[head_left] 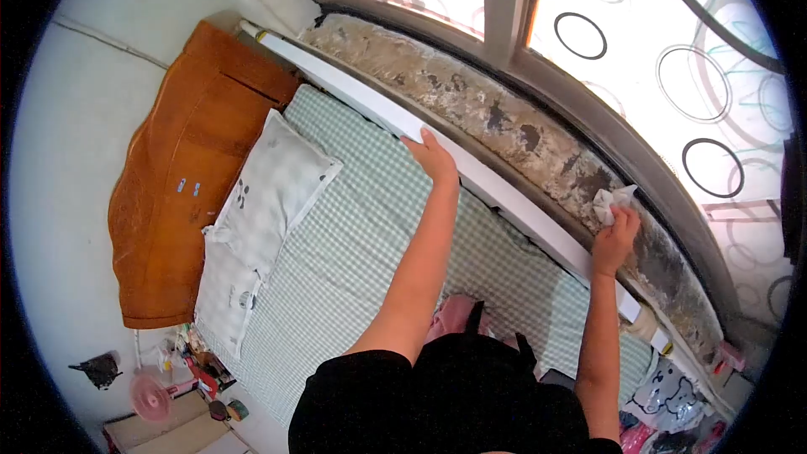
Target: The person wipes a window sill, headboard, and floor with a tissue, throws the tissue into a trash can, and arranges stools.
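My left hand (pixel 433 157) rests on the long white board (pixel 496 189) that runs along the far side of the bed, its fingers apart on the top edge. To the right, my right hand (pixel 618 235) holds a crumpled white tissue (pixel 612 202) against the window sill (pixel 504 113). The sill is brown and grey, with a rough, peeling and stained surface. Below the board lies a green checked sheet (pixel 361 227) on the bed.
Two pale pillows (pixel 273 175) lie by the brown wooden headboard (pixel 197 176). Windows (pixel 664 59) with ring patterns rise beyond the sill. A pink fan (pixel 151 393) and small items stand at lower left; a printed plastic bag (pixel 668 395) sits at lower right.
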Tool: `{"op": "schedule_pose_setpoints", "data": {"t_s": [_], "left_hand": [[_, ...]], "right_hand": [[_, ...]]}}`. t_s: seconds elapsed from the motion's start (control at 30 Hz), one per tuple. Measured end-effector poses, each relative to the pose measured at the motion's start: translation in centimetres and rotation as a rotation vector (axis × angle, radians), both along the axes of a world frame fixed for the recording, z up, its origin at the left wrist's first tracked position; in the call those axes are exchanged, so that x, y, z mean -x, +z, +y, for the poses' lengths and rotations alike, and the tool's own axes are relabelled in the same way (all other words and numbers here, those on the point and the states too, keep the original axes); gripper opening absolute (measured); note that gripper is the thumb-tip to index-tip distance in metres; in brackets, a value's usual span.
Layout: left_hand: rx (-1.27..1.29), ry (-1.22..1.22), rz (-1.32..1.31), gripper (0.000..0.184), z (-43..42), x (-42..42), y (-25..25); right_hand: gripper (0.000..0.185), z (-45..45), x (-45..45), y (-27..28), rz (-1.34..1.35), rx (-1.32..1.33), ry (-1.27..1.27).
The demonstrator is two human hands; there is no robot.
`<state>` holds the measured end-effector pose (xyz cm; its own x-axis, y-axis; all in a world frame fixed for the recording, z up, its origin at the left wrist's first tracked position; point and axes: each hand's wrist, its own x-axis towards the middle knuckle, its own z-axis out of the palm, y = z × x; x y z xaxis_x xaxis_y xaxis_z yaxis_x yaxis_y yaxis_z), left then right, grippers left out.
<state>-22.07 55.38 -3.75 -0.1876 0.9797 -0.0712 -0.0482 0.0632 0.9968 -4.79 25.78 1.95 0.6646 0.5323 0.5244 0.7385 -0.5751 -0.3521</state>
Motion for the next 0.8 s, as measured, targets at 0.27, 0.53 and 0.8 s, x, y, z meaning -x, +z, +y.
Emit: {"op": "schedule_pose_setpoints", "data": {"t_s": [0.27,0.53,0.8], "left_hand": [[0.022,0.009,0.017,0.067,0.2,0.4,0.0],[0.003,0.031,0.167,0.069,0.8,0.9,-0.4],[-0.6,-0.018,0.744,0.077,-5.7,-3.1,4.8]], "right_hand": [[0.036,0.2,0.1,0.3,-0.033,-0.044,0.015],[0.037,0.2,0.2,0.2,0.014,0.003,0.018],[0.025,0.1,-0.8,-0.6,-0.135,-0.25,0.136]]}}
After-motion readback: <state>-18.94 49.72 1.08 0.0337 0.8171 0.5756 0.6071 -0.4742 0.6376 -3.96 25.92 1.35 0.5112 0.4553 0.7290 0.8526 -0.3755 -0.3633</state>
